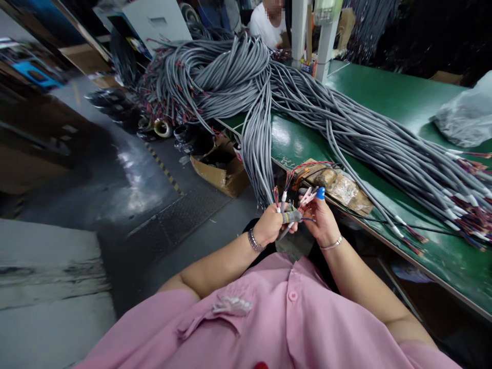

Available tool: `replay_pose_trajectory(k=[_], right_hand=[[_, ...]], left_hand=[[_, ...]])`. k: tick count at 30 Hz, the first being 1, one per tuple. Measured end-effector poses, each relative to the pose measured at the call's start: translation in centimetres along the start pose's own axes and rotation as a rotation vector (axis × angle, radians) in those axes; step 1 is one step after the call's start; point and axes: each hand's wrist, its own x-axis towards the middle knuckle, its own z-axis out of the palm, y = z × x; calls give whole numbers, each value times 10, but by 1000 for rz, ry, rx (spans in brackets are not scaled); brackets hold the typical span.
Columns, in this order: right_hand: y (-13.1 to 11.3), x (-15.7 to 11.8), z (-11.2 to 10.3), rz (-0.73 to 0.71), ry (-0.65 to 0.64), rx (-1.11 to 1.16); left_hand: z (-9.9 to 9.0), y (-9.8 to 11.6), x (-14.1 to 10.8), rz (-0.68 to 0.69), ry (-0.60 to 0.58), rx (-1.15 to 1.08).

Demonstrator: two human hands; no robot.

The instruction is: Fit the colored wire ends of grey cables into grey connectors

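Note:
My left hand (270, 224) is closed around a grey cable (283, 207) whose white-banded end shows thin coloured wires. A grey piece with a yellowish band (291, 217) lies at its thumb; whether it is a thumb cover or a held part, I cannot tell. Close by on the right, my right hand (323, 221), with a blue cover (320, 193) on the thumb tip, pinches a pale pink clip-like piece (307, 197). Fine stripped wires run between the two hands. Just behind them, more red and blue wire ends (289, 179) stick up.
Big bundles of grey cables (238, 77) lie across the green table (384, 97) and hang over its edge. A plastic-wrapped package (338, 187) sits near the table edge. On the floor stands an open cardboard box (221, 171). A person in white (265, 25) is behind the table.

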Motion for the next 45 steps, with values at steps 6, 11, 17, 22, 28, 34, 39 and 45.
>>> replay_pose_trajectory(k=[6,11,17,22,28,34,39,45], right_hand=[[-4,-5,-7,54,-87,61],[-8,-9,-4,60,-105,51],[-6,-9,0,7,-67,63],[-3,-5,1,24,-86,171],[1,-1,3,12,-58,208],[1,-4,-2,67,-96,218],[-3,-6,-7,104,-170,181],[-8,-9,-2,16,-147,126]], left_hand=[[-2,0,-8,31,5,4],[0,1,-17,85,66,-5],[4,2,-14,50,156,-53],[6,2,-10,26,161,-68],[6,-1,-7,6,173,-49],[5,-1,-10,21,156,-37],[4,-1,-19,99,142,-40],[7,-4,-18,177,214,-67]])
